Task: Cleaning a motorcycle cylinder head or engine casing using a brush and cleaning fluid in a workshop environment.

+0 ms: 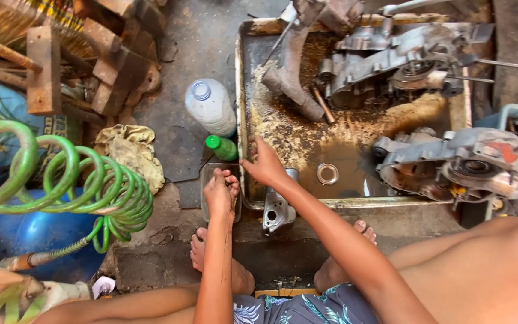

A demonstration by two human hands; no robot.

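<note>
The left hand (221,193) has its fingers curled together over a small clear tub (218,191) on the floor; whether they pinch anything cannot be told. The right hand (265,165) lies open, fingers spread, on the near left rim of a big metal tray (241,90), gripping nothing. Just below the right fingers a small grey metal casting (277,211) leans against the tray's front edge. To their right, in the tray's brown liquid, lies a metal ring (327,174). Just beyond the left fingers a green-capped bottle (222,147) lies, and past it a larger clear bottle (210,107). Farther off in the tray sits an engine casing (391,63); another engine casing (463,165) rests at its right edge. Left of the hands lie a dirty rag (132,153) and a coiled green hose (79,174).
</note>
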